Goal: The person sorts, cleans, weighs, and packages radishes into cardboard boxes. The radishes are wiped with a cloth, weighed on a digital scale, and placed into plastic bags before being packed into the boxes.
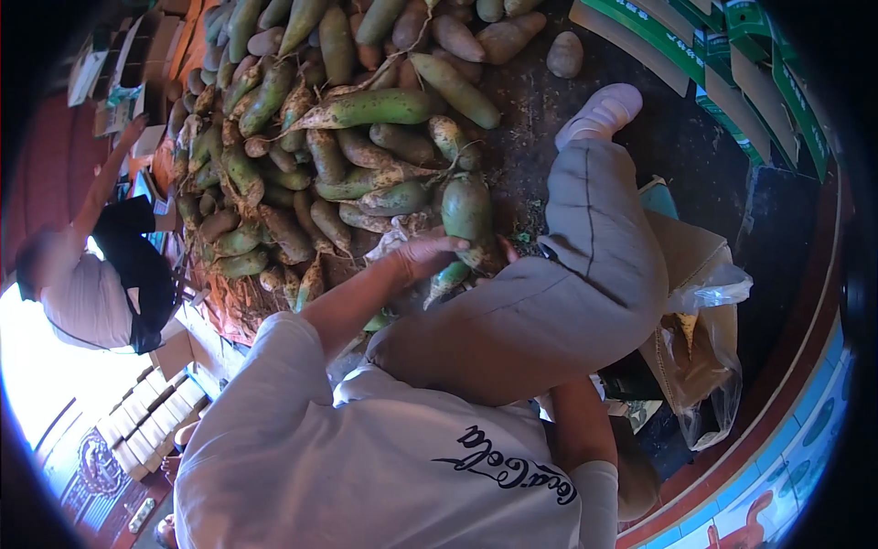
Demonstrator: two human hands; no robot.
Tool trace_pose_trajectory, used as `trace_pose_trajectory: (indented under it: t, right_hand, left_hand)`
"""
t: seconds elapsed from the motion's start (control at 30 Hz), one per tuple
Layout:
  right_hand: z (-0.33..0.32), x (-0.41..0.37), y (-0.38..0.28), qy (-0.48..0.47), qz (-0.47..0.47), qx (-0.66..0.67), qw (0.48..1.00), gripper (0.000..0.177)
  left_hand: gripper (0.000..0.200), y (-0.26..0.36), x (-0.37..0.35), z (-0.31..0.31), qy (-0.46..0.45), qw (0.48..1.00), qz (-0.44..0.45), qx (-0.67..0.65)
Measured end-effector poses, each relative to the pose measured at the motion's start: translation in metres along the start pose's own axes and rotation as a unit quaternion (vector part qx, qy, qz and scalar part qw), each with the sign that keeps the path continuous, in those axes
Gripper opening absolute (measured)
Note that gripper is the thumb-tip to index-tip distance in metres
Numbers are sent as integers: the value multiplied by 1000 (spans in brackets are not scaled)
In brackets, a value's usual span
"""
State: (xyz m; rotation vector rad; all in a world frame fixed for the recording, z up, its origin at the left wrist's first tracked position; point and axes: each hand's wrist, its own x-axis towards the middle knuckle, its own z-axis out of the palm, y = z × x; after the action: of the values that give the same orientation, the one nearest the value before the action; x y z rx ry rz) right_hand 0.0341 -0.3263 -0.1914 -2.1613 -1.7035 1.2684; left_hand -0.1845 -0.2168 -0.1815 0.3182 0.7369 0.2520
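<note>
I sit low on the dark floor (677, 156) with my grey-trousered leg (567, 284) bent in front of me and my white shoe (602, 112) pointing at the heap. My left hand (430, 252) is stretched out to a fat green radish (466, 209) at the near edge of the pile (320, 119). The fingers (455, 244) lie across its lower end and touch it, but whether they really grip it I cannot tell. The radish stands roughly upright against its neighbours, just beside my knee. My right arm (574, 425) runs down behind my thigh, and its hand is hidden there, so the two hands are well apart (at least as far as the arms show). The pile is long roots, green and brown, muddy, lying every which way. At my right side a clear plastic bag (709, 366) slumps open beside brown cardboard (681, 242), and green-printed cartons (732, 64) lean beyond it. Off to the left another person (91, 284), in white and black, raises an arm near stacked boxes (151, 416).
</note>
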Motion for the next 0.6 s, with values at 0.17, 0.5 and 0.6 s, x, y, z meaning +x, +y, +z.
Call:
trace_pose_trajectory:
  t: [0.17, 0.5, 0.6]
  right_hand:
    - [5, 13, -5, -12, -4, -32, 999, 68]
    - [4, 30, -7, -11, -5, -62, 998, 69]
    - [-2, 34, 0, -6, 1, -64, 998, 69]
  left_hand:
    - [80, -1, 7, 26, -38, 998, 13, 50]
    - [29, 17, 15, -18, 251, 939, 82, 220]
    - [18, 29, 11, -13, 231, 882, 156, 380]
